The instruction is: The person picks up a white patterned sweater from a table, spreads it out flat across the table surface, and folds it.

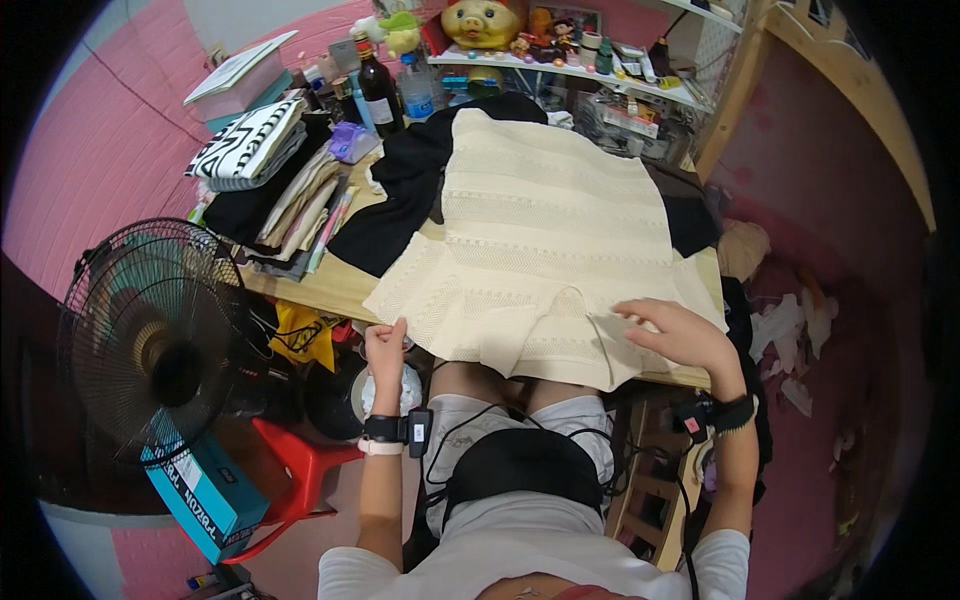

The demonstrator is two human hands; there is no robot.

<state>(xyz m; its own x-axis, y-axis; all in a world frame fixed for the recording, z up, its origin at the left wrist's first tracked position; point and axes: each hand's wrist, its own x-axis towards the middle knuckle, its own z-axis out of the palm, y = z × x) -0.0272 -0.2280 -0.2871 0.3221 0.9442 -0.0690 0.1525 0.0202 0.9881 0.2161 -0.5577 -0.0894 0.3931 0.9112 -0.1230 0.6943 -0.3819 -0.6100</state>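
Observation:
A cream knitted garment with openwork bands lies spread over the table, its near edge hanging past the table's front. Folds and a curved opening show in its near part. At the garment's near left corner, my left hand is closed, thumb uppermost, and appears to pinch the edge. My right hand rests over the near right part with its fingers apart, holding nothing. Under the cream garment lies a black garment, which sticks out at the left, the back and the right.
Folded clothes are stacked on the table's left, by a dark bottle and a water bottle. A black fan stands left, near a red stool and a blue box. A shelf holds figurines.

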